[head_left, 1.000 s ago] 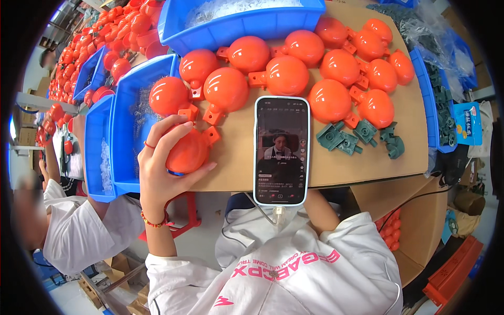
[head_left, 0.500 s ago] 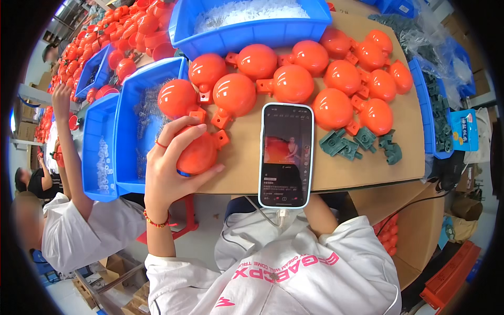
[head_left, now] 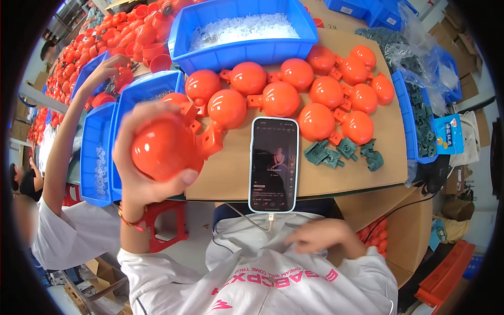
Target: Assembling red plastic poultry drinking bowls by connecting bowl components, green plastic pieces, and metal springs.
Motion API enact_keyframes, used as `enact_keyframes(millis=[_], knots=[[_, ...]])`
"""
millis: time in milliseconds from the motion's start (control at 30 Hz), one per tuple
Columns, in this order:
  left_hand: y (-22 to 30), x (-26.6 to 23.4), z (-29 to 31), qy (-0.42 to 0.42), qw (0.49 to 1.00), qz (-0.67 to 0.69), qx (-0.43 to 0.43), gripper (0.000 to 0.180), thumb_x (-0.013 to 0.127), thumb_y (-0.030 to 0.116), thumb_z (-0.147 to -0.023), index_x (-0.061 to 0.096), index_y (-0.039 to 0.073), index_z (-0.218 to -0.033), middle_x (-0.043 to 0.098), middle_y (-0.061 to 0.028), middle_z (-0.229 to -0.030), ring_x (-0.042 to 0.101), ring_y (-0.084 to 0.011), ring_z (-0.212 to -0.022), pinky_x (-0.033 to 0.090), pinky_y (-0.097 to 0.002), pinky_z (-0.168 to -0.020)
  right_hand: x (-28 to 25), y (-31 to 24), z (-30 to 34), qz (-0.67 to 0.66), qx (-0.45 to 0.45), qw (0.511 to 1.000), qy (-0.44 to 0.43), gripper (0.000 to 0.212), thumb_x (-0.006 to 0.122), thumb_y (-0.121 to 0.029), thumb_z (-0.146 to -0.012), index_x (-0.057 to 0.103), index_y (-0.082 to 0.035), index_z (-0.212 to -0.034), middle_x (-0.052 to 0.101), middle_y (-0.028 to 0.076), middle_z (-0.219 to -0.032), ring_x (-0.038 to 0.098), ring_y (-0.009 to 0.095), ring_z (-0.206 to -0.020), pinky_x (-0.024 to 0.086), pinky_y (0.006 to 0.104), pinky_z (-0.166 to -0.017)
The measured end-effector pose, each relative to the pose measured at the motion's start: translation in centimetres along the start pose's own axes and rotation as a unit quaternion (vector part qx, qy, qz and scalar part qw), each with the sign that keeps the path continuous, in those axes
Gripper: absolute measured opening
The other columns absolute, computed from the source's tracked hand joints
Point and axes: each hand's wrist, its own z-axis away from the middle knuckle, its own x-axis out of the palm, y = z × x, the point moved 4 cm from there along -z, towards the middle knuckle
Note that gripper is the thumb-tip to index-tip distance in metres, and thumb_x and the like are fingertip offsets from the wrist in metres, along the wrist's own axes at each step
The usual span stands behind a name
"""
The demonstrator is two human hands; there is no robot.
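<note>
My left hand (head_left: 126,163) is wrapped round a glossy orange ball-shaped part (head_left: 163,146) with a square tab, lifted close to me above the table's front left. Behind it, several more orange ball parts (head_left: 281,100) with tabs lie grouped on the brown cardboard tabletop (head_left: 220,173). Over my lap, below the table edge, is my right hand (head_left: 323,236), blurred by motion, and I see nothing in it. A phone (head_left: 274,165) with a lit screen and a plugged-in cable lies nearest that hand. Several dark green plastic pieces (head_left: 336,152) sit right of the phone.
A blue bin (head_left: 247,52) of white small parts stands at the back. Blue bins (head_left: 97,181) line the left side, and another with green parts (head_left: 420,121) stands right. A co-worker's arm (head_left: 68,126) reaches over orange parts at left. An open carton (head_left: 415,231) sits lower right.
My left hand has lifted the orange ball part off the table toward me. My right hand has come into view from beneath the table edge. The co-worker's hand has moved right, among orange parts.
</note>
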Motion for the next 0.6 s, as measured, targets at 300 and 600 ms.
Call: enact_keyframes(millis=[300,600], knots=[[-2.4,5.1,-7.6,-0.049,0.901,0.404,-0.15,0.058,0.056,0.034,-0.08,0.04,0.002,-0.126,0.056,-0.012,-0.109,0.057,-0.018,-0.099,0.047,-0.0305,-0.085,-18.2,-15.7,8.4,0.336,-0.217,0.668,0.628,0.039,0.071,-0.016,-0.07,0.054,-0.007,-0.104,0.06,0.007,-0.094,0.058,0.02,-0.078,0.048,0.0329,-0.066],[-4.7,3.6,-7.6,0.085,0.843,0.486,-0.213,0.046,0.05,0.035,-0.085,0.046,0.004,-0.119,0.058,-0.0097,-0.106,0.059,-0.0166,-0.096,0.048,-0.0295,-0.083,-25.9,-18.2,5.6,0.311,-0.251,0.713,0.576,0.044,0.072,-0.015,-0.069,0.054,-0.015,-0.11,0.059,0.002,-0.094,0.056,0.015,-0.082,0.046,0.0305,-0.068]])
